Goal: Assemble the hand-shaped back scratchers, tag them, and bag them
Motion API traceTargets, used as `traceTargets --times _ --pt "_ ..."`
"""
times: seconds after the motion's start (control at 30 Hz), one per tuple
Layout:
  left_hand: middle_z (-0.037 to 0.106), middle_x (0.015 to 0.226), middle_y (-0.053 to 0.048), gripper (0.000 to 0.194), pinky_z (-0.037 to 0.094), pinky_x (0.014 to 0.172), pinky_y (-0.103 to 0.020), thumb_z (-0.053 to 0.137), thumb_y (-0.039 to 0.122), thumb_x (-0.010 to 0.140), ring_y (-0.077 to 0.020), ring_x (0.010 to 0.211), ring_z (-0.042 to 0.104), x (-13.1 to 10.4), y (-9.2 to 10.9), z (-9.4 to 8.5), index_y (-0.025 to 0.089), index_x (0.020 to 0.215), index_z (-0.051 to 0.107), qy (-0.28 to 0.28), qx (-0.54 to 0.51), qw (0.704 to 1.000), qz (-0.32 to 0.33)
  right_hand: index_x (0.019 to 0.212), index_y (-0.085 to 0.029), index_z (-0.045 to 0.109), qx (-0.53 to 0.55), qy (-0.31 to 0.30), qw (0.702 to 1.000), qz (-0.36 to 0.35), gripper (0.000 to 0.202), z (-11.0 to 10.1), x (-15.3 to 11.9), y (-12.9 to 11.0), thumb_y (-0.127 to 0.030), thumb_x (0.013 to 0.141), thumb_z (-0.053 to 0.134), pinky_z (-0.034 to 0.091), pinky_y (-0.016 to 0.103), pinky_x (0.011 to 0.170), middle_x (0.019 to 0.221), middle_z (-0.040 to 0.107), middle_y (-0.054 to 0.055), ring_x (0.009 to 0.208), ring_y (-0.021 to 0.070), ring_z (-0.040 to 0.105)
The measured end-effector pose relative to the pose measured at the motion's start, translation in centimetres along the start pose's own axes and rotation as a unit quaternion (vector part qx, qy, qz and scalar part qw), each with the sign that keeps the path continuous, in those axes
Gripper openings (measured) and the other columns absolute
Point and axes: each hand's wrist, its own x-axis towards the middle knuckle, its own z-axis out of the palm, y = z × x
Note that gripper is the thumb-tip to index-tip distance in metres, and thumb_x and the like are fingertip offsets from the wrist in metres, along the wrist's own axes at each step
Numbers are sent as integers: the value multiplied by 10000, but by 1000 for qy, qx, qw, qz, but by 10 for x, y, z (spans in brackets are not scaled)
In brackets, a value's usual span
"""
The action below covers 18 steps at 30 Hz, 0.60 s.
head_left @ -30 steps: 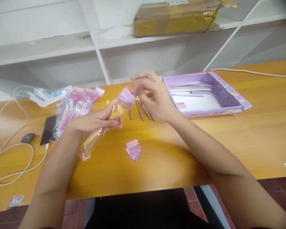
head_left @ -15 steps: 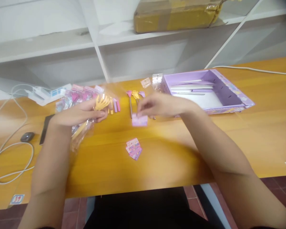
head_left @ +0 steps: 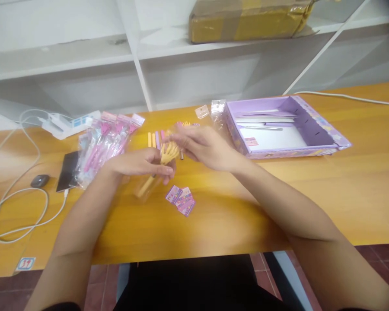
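Note:
My left hand (head_left: 145, 164) is closed around a yellow hand-shaped back scratcher (head_left: 169, 152) in a clear plastic bag; its yellow handle end points down to the left. At the upper end of the bag, my right hand (head_left: 204, 147) has its fingers pinched together, apparently on the blurred plastic. Several small purple and pink cards (head_left: 184, 202) lie overlapping on the table just below. Behind my hands are loose yellow, purple and pink handles (head_left: 153, 139) and more hand-shaped heads (head_left: 186, 124), partly covered by my right hand.
Bagged pink back scratchers (head_left: 105, 144) are piled at left, beside a black flat device (head_left: 66, 170), a mouse (head_left: 39, 181), cables and a white power strip (head_left: 69, 125). A purple open box (head_left: 320, 149) stands at right. Small clear bags (head_left: 218, 108) lie by it.
The purple card from my right hand now lies with the others on the table. My left hand has brought the bagged yellow back scratcher rightward, and my right hand has met it.

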Motion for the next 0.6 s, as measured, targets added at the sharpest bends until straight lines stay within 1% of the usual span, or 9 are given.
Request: traceTargets --times 0.1,0.17,0.23,0.33,0.37,0.4,0.5,0.53,0.6 --pt "844 1009 -82 335 584 866 -317 721 567 1032 -226 938 780 6 -11 0 246 990 805 -41 -36 998 27 1055 -271 767 -73 158 985 5 549 -9 -5 -14 -711 1136 449 477 302 622 761 581 3 677 159 603" --pt "838 992 -85 318 595 858 -310 719 556 1043 -225 931 784 8 -19 -1 251 1019 805 -75 -55 995 21 1070 -271 781 -92 178 980 2 510 -18 -6 -19 -684 1137 489 492 318 627 741 588 9 651 160 603" --pt "815 940 -83 338 601 822 -304 694 568 1056 -224 898 776 9 -27 -3 249 1015 797 -104 -72 992 11 1037 -262 775 -64 228 971 -35 437 -27 -4 -20 -623 1137 551 454 314 573 734 581 5 578 134 539" --pt "729 825 -64 394 581 732 -294 672 600 1060 -196 765 704 11 -36 -5 230 970 773 -114 -88 990 -1 1016 -270 729 68 393 912 -95 462 -34 5 -13 -676 1123 534 338 292 462 729 484 -24 500 107 393" --pt "673 772 -46 405 559 690 -285 666 601 1063 -175 702 649 11 -38 -6 220 960 761 -111 -94 989 -3 1036 -280 713 115 399 904 -101 487 -33 9 -10 -739 1084 559 344 282 456 750 482 -29 512 108 399" --pt "603 723 -24 416 527 644 -274 658 600 1068 -153 645 580 12 -39 -6 211 952 745 -105 -103 989 -1 1062 -288 700 148 365 914 -97 517 -32 12 -7 -798 1021 620 385 275 473 782 511 -29 545 113 443" --pt "454 697 22 408 446 562 -258 641 595 1078 -122 587 429 11 -38 -7 198 1005 701 -57 -129 990 9 1099 -291 680 153 187 968 -69 579 -27 17 -1 -799 861 822 567 317 677 959 675 12 798 169 643" --pt "454 720 22 388 443 565 -257 648 582 1075 -123 601 427 10 -38 -7 198 1050 698 -38 -125 991 7 1078 -286 676 143 162 974 -67 546 -28 18 1 -763 868 841 593 342 753 1000 702 25 884 190 674" --pt "502 796 7 331 464 607 -257 666 518 1068 -129 656 465 7 -36 -8 202 1161 701 -13 -99 995 -12 1034 -291 659 134 194 969 -77 460 -39 19 9 -721 937 791 604 371 841 1035 721 34 992 217 700"
